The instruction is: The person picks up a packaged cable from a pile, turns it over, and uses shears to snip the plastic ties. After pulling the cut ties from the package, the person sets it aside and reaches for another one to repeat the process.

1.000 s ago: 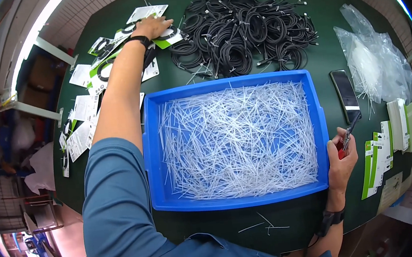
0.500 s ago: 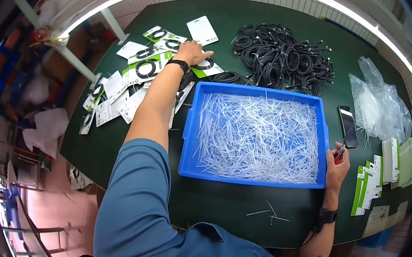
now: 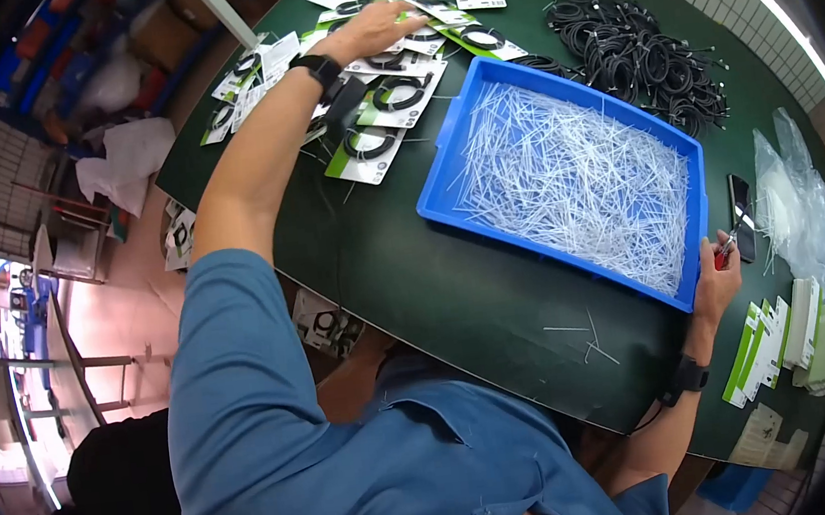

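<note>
My left hand (image 3: 375, 32) reaches to the far left, lying over a pile of carded black cables (image 3: 398, 98), white-and-green cards with a coiled cable on each. Its fingers are stretched out, and no grasp on a card shows. On the right, my right hand (image 3: 715, 284) is closed around small red-handled cutters (image 3: 723, 255), whose tips point up and away. The right hand is beside the near right corner of a blue tray (image 3: 558, 252). Thin white strips, like cut cable ties (image 3: 580, 179), fill the tray in a tangled layer.
A heap of coiled black cables (image 3: 638, 58) lies behind the tray. To the right are a phone (image 3: 740, 208), a clear plastic bag (image 3: 800, 197), and stacks of green-and-white cards (image 3: 756, 352). A few loose strips (image 3: 592, 334) lie near the front edge.
The whole view has shifted, so the tray sits higher and further right. My left hand has moved left across the cards, and more carded cables show beside the forearm. The right hand still holds the cutters.
</note>
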### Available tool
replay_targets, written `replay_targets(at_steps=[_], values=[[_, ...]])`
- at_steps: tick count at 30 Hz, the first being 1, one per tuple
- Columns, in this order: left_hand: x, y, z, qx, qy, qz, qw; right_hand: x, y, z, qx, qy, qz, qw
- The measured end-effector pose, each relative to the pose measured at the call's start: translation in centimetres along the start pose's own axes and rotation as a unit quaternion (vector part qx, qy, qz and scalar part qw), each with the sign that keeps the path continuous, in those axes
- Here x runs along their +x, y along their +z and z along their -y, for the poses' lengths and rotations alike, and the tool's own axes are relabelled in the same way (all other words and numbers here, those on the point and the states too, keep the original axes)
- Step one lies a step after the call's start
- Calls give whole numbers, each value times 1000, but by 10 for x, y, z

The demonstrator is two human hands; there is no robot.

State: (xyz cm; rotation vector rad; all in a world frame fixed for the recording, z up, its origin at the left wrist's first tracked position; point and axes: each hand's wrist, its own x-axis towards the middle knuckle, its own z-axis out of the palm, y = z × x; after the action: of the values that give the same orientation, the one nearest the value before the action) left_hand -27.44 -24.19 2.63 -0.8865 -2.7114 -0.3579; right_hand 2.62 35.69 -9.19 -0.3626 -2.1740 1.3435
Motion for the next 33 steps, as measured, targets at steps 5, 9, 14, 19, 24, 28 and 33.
replay_targets(at_steps=[5, 9, 14, 19, 24, 28, 33], values=[[-105, -51, -27, 1, -138, -36, 990, 3, -3, -11, 20, 9, 3, 1000], [-177, -68, -50, -39, -182, -87, 979, 8, -2, -16, 13, 3, 4, 1000], [-240, -84, -44, 22, -288, -31, 957, 10, -6, -17, -18, 1, 4, 1000], [-288, -80, -88, 65, -381, -3, 922, 17, -16, -33, -20, 20, 2, 1000], [-300, -35, -103, 170, -258, -96, 946, 22, -18, -39, -26, 15, 8, 1000], [-298, -23, -86, 196, -257, -61, 944, 19, -7, -23, -34, 12, -7, 999], [-290, -49, -103, 169, -265, -149, 938, 9, -8, 32, -61, -71, -101, 990]])
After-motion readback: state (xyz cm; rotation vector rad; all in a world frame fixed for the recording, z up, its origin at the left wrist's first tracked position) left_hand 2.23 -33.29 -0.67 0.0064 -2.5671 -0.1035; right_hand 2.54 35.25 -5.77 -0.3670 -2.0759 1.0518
